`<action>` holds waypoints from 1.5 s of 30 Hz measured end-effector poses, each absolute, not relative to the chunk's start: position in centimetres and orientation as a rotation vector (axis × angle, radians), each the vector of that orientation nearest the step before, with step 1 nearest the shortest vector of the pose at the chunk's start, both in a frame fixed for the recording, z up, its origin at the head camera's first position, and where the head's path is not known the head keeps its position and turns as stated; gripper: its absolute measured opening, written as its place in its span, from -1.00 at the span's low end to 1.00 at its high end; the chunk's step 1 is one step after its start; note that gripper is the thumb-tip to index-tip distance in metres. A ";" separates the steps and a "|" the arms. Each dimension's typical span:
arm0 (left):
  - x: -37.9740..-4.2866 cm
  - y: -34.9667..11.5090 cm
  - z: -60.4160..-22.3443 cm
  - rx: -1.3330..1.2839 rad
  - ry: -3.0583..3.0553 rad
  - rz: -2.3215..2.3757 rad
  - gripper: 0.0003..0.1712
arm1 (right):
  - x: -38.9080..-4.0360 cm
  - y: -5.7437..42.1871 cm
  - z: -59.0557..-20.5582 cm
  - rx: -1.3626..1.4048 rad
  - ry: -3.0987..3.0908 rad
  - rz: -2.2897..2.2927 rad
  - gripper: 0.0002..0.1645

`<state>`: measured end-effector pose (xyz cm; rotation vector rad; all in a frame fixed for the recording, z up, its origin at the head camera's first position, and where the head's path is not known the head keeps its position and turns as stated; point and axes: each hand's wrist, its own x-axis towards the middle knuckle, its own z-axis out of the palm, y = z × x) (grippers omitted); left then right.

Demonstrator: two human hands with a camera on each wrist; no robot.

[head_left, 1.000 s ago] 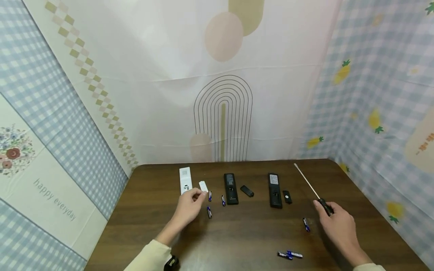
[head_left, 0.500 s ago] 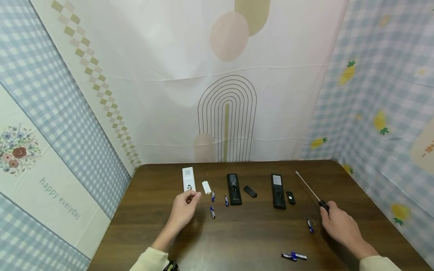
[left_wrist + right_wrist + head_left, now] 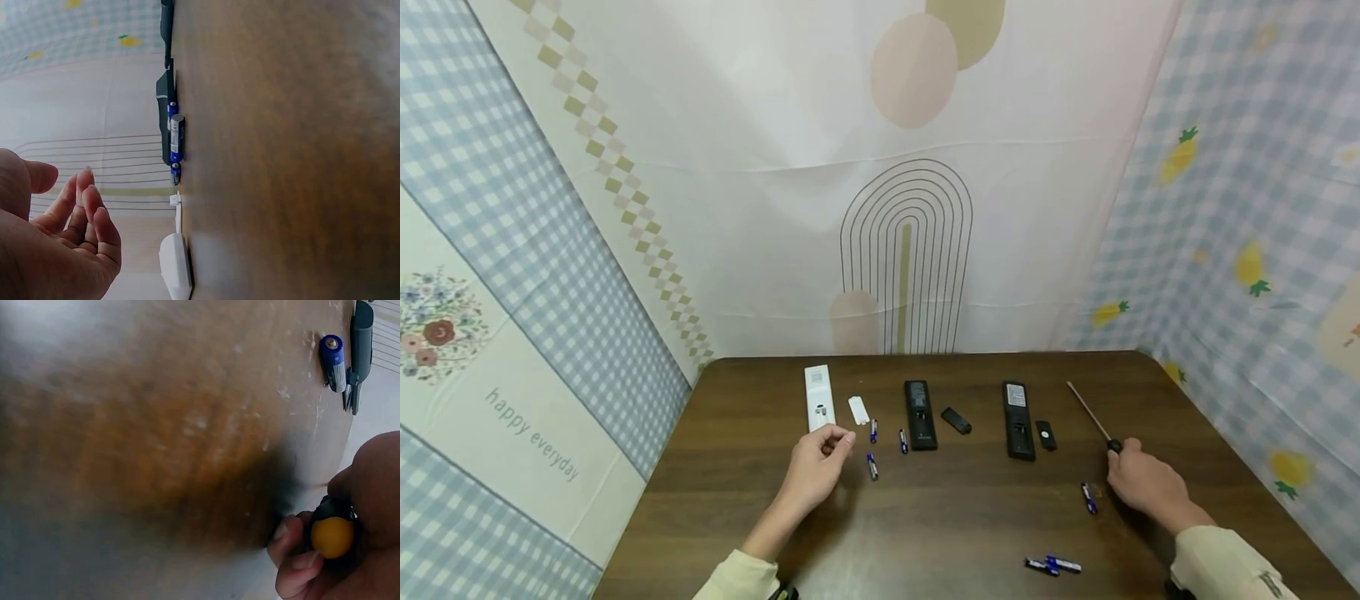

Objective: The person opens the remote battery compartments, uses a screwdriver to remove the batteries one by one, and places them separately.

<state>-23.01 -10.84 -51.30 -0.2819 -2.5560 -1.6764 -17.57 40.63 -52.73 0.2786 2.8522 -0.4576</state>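
My left hand hovers above the table by the near end of a white remote control, which lies back up with its battery bay exposed. Its fingers are loosely curled with nothing between them, and in the left wrist view the thumb stands apart. A white battery cover lies right of that remote. At the right, my right hand grips a screwdriver by its black handle, the shaft pointing away to the far left. The handle's yellow end shows in the right wrist view.
Two black remotes lie back up, each with a loose black cover on its right. Several blue batteries lie around the left hand's side; one battery is near the right hand, and more batteries lie at the front.
The left hand has drawn back slightly from the white cover. The screwdriver's tip has come down and nearer, and the right hand now covers more of its handle. The head view has shifted slightly.
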 end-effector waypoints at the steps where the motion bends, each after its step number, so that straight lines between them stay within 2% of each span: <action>1: -23.0 -10.8 -51.2 -0.285 -2.554 -1.676 -0.75 | -17.7 40.6 -52.7 0.281 2.851 -0.457 -0.28; 13: -22.6 -11.7 -50.7 -0.274 -2.528 -1.701 -0.82 | -21.4 39.5 -52.4 0.157 2.899 -0.191 -0.31; 26: -21.7 -12.9 -50.3 -0.272 -2.539 -1.688 -0.87 | -25.0 41.0 -52.6 0.269 2.757 -0.261 -0.26; 45: -20.5 -14.6 -50.8 -0.234 -2.543 -1.726 -0.82 | -25.7 40.0 -52.2 0.255 2.740 -0.338 -0.26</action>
